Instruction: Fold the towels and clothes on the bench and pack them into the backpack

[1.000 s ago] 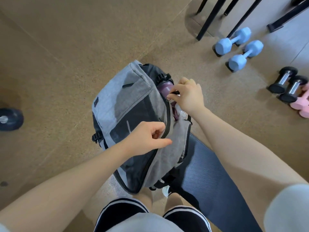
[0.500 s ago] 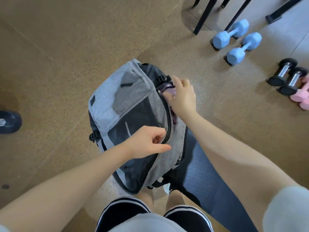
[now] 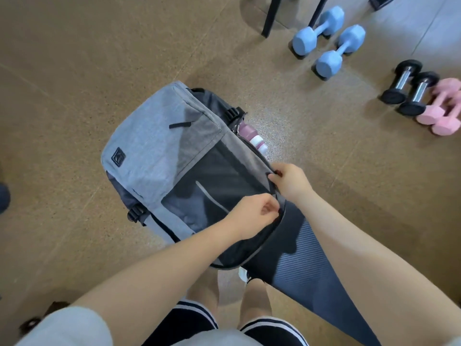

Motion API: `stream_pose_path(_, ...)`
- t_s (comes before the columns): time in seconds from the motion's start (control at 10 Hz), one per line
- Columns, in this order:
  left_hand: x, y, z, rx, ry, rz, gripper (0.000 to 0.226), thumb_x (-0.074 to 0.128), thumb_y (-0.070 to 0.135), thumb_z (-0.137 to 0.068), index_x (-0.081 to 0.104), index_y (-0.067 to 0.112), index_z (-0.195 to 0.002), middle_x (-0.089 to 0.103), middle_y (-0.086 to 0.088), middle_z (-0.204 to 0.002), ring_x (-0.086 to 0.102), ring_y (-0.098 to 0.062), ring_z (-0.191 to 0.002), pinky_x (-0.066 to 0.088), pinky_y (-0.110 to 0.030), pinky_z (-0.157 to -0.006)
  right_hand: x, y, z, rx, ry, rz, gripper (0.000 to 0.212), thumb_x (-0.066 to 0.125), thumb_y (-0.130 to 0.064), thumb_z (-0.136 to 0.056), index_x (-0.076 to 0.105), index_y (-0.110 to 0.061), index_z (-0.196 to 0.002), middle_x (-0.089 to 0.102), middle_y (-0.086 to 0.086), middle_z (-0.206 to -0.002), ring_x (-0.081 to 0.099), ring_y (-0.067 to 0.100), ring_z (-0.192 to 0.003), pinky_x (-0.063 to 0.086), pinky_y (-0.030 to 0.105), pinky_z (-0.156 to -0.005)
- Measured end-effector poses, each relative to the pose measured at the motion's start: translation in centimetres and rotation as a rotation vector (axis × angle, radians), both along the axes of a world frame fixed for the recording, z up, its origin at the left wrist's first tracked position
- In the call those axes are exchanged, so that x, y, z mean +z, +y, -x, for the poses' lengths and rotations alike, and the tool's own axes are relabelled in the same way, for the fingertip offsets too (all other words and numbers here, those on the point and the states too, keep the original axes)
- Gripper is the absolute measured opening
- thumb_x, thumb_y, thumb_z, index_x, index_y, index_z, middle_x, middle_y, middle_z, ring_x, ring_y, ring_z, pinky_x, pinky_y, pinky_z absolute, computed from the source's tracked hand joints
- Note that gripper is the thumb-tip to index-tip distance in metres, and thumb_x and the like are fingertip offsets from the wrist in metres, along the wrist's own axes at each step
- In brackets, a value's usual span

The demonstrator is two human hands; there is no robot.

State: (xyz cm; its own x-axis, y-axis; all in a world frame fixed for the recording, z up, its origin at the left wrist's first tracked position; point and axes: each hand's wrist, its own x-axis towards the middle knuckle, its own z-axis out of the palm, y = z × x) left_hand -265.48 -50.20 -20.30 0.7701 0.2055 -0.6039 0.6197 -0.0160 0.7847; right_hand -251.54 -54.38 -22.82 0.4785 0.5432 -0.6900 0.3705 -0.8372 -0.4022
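Observation:
A grey and black backpack point(image 3: 159, 146) stands in front of my legs on the brown floor. My left hand point(image 3: 252, 216) pinches the backpack's edge beside the zipper line, near its right side. Just above it, my right hand point(image 3: 289, 182) pinches a black zipper pull on the same edge. A pink and white bottle point(image 3: 252, 137) sticks out of the side pocket at the upper right of the bag. No towels or clothes are visible; the inside of the bag is hidden.
A dark ribbed exercise mat point(image 3: 316, 278) lies under the bag's right side. Two blue dumbbells point(image 3: 329, 43), two black dumbbells point(image 3: 409, 88) and pink dumbbells point(image 3: 441, 111) sit on the floor at the upper right, near black furniture legs point(image 3: 270, 18).
My right hand left the bottle at the side pocket and came down to the zipper pull. The bottle now shows. My left hand stays pinched on the bag's edge.

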Motion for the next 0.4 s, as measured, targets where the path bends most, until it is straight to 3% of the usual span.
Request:
stream_pose_path(0.1,-1.8,-1.6,-0.1,-0.188,0.040,-0.012,0.040,0.051,0.024,-0.093,0.046,0.013,-0.132,0.047,-0.002,-0.135,0.046,-0.015,-0.122,0.035,-0.027,-0.105,-2.6,-1.4,-0.5,-0.073,-0.035,-0.010,0.019,0.053,-0.007,-0.088,0.048,-0.020,-0.075,0.054,0.000,-0.075,0.049,0.024,-0.081,0.028,0.026,-0.066)
stream_pose_path(0.2,-3.5,-0.5,1.5,-0.162,0.100,-0.136,0.037,0.049,0.022,-0.093,0.049,0.013,-0.130,0.047,-0.003,-0.134,0.046,-0.016,-0.120,0.033,-0.022,-0.099,-4.2,-1.6,0.1,-0.149,-0.088,-0.010,0.011,0.055,-0.012,-0.089,0.052,-0.009,-0.099,0.062,0.012,-0.102,0.056,0.032,-0.097,0.038,0.033,-0.075)
stream_pose_path(0.4,-3.3,3.7,5.7,-0.125,0.293,-0.292,0.027,0.050,0.017,-0.092,0.058,0.010,-0.117,0.056,-0.007,-0.119,0.055,-0.019,-0.102,0.036,-0.021,-0.087,-1.9,-3.3,3.3,0.079,-0.347,0.110,0.050,0.056,-0.030,-0.090,0.038,-0.006,-0.129,0.041,0.015,-0.133,0.043,0.035,-0.118,0.038,0.043,-0.093)
